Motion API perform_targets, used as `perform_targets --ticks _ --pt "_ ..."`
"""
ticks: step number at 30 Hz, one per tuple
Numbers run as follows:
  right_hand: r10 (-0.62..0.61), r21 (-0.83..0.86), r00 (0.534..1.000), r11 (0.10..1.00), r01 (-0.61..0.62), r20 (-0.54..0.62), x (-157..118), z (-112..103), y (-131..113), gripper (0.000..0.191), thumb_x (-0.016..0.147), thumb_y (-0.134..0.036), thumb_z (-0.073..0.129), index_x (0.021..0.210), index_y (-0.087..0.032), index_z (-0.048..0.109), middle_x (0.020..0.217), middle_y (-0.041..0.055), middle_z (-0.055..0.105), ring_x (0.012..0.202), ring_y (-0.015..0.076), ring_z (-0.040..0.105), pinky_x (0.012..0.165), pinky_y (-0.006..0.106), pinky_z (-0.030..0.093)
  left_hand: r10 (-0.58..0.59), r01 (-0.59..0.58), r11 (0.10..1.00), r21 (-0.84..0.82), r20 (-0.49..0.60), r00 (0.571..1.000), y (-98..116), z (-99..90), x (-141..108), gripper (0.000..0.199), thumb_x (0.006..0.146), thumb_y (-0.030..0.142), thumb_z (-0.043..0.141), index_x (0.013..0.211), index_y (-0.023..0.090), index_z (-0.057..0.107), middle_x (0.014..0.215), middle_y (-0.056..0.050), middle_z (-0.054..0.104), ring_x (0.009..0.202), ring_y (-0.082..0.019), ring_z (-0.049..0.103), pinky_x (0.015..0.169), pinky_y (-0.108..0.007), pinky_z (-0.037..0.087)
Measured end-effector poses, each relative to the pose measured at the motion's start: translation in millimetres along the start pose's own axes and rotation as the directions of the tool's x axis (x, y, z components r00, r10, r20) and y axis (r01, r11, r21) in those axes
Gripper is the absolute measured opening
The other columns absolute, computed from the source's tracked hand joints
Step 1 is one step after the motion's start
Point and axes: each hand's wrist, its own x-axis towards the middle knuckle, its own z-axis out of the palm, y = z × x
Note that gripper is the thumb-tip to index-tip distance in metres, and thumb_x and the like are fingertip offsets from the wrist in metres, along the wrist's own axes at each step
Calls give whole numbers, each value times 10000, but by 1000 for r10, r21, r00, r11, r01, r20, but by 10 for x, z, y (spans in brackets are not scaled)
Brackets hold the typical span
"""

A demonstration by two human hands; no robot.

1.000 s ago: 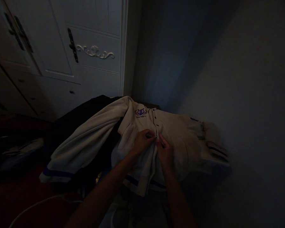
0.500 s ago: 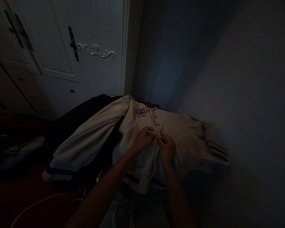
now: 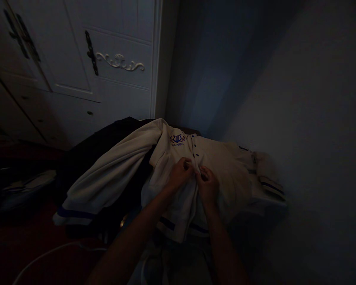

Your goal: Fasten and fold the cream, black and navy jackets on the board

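A cream jacket (image 3: pixel 228 162) with dark blue stripes at cuffs and hem lies spread out, its left sleeve draped down over dark clothing. An embroidered emblem (image 3: pixel 177 138) shows on its chest, beside a row of dark buttons (image 3: pixel 194 146). My left hand (image 3: pixel 181 172) pinches the jacket's front edge from the left. From the right, my right hand (image 3: pixel 207 183) pinches the same front opening, its fingers curled. The fingertips nearly meet below the visible buttons. Whatever lies between them is too small and dark to make out.
A white wardrobe (image 3: pixel 124 99) with dark handles stands behind at the left. A pale wall (image 3: pixel 320 130) rises on the right. Black clothing (image 3: pixel 106 136) lies under the left sleeve. A white cable (image 3: pixel 47 253) crosses the red floor (image 3: pixel 26 241) at the lower left.
My left fingers have closed in a little more at the front edge. Both hands otherwise keep almost the same place, and the jacket lies nearly unchanged.
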Motion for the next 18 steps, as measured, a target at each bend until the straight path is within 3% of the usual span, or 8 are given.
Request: perform_targets --ticks 4,10,15,18 --pt "33 -5 989 999 -33 144 102 -123 -39 530 727 -537 633 1063 -132 692 1096 113 709 967 183 696 866 270 541 -98 100 985 142 -23 995 17 17 114 365 826 259 545 1173 151 509 910 -65 705 728 -134 663 613 -206 455" --pt "-4 -230 973 971 59 233 589 -274 -205 534 771 -543 583 1133 -160 665 897 68 722 812 173 686 760 266 512 -201 179 934 311 43 979 126 -74 428 288 831 310 534 1060 138 562 711 -75 694 607 -198 658 586 -263 450" --pt "30 -458 945 880 129 325 1056 -101 -330 545 845 -518 529 1248 -158 598 986 95 712 930 188 682 833 272 493 -150 152 868 473 -42 988 215 -132 792 358 797 407 636 1019 130 587 1056 -185 695 1052 -287 652 806 -300 460" --pt "100 -603 896 771 205 433 1229 68 -342 613 838 -536 541 1310 -145 555 1164 155 669 1083 239 655 894 300 486 -177 164 856 491 -19 984 206 -140 1002 382 672 340 771 942 132 598 1100 -184 679 1122 -310 619 839 -302 466"
